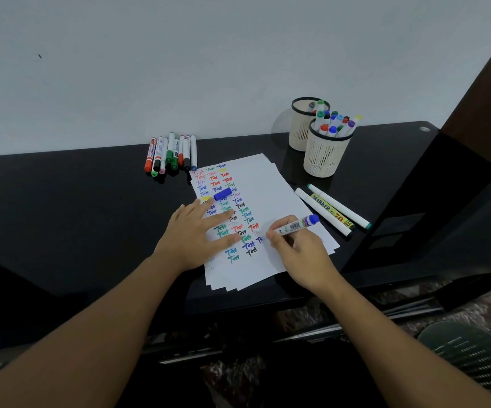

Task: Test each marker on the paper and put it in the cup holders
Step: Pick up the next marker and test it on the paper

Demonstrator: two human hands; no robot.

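A stack of white paper (270,195) lies on the black table, covered in coloured "Test" words. My right hand (300,248) pinches a blue marker (296,225) with its tip on the paper, beside fresh blue writing. My left hand (197,231) lies flat with straight fingers on the sheet's left side. The marker's blue cap (222,194) rests on the paper above my left hand. Two cream cup holders stand at the back right; the near one (322,157) is full of markers, the far one (298,134) holds a few.
A bunch of several markers (170,154) lies at the back left against the wall. Three markers (331,209) lie right of the paper, one labelled "MARKER 70". A dark wooden post (480,92) rises at the right. The black table's front edge (268,301) is near my forearms.
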